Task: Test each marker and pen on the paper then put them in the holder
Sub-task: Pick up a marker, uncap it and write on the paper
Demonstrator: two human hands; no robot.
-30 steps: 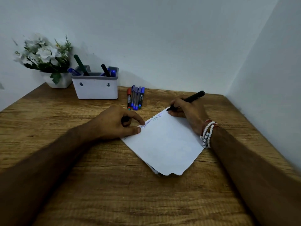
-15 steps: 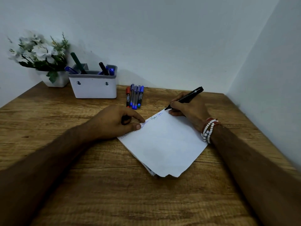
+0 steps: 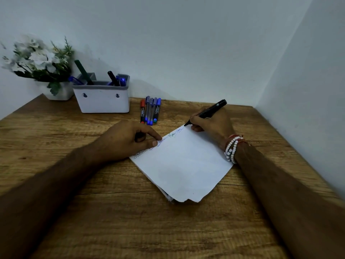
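right hand grips black marker, tip at paper corner | left hand clasps dark cap (thumb on edge)

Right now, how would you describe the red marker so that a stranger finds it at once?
Find the white holder at the back of the wooden table. Right of it, a few pens lie side by side. The red marker is the leftmost, nearest the holder, and the only one with a red cap; the others show blue.

Wears white beaded bracelets, seemingly a red thread.
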